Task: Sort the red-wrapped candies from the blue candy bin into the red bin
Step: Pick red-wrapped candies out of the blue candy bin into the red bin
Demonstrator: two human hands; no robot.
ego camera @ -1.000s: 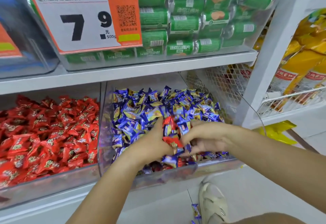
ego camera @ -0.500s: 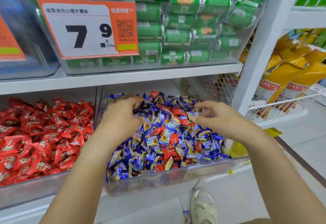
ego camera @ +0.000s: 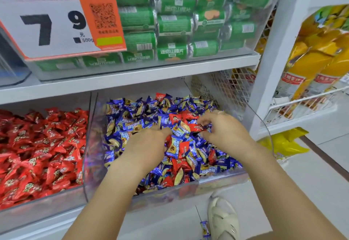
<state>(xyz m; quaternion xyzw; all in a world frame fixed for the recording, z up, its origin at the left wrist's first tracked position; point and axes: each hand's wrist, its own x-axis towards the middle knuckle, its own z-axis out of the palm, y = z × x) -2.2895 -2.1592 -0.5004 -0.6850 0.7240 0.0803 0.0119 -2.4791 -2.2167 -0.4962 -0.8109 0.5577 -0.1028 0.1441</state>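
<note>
Red-wrapped candies (ego camera: 182, 116) are lying scattered among blue ones in the clear blue candy bin (ego camera: 188, 187) (right of the brimming red bin (ego camera: 37, 204)).

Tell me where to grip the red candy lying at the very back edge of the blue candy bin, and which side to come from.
Pinch the red candy by its upper crimped end, coming from above and in front. It sits on top of the blue candies with that end sticking up clear, while the bin's back wall closes off the far side. The right hand looks nearer to it.
</note>
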